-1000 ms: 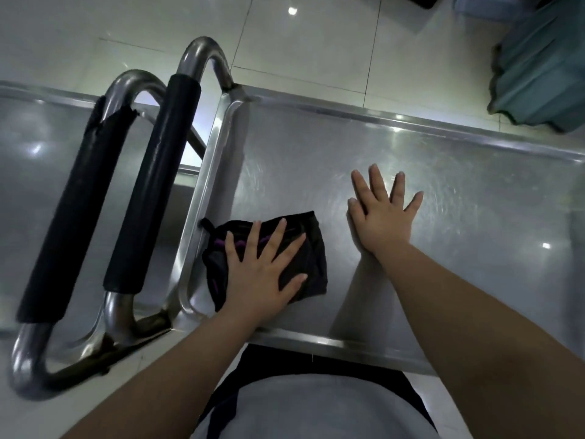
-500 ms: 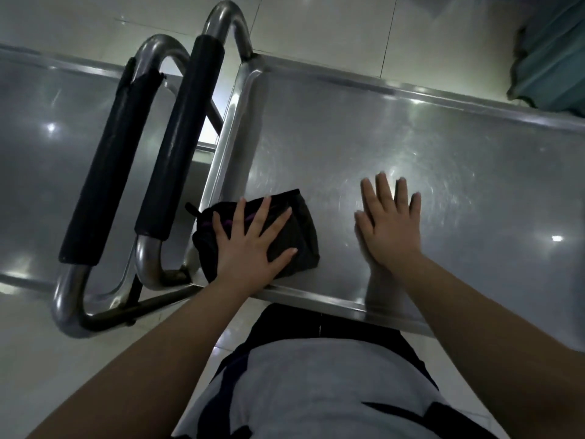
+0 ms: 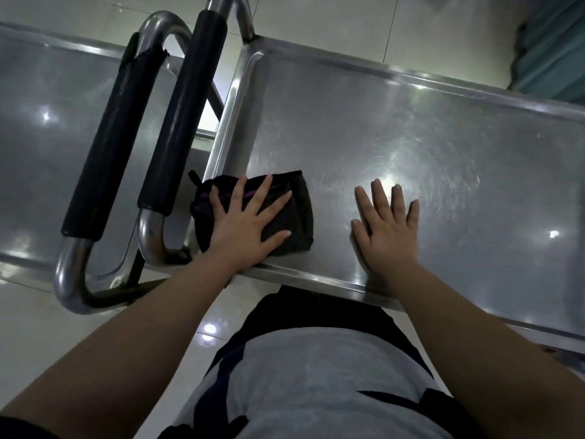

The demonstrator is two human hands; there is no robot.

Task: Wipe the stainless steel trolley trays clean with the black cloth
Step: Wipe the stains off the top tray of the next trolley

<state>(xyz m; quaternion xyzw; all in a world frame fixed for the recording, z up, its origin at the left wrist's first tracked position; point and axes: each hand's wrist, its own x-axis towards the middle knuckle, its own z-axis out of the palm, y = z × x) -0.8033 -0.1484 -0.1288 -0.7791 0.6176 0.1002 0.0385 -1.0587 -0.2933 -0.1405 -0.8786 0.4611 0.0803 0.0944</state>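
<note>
Dim scene. Overhead lamps cast small glare spots on the steel tray [image 3: 411, 128] and glossy floor [image 3: 316, 23]. Wide-angle distortion bends edges; corners soften.

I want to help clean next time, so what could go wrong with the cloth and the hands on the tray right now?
The cloth lies in the near corner of the tray under the flat left hand; a push toward the rim might slide it off. The bare right hand presses on the tray, so it may leave finger marks on the steel.
</note>
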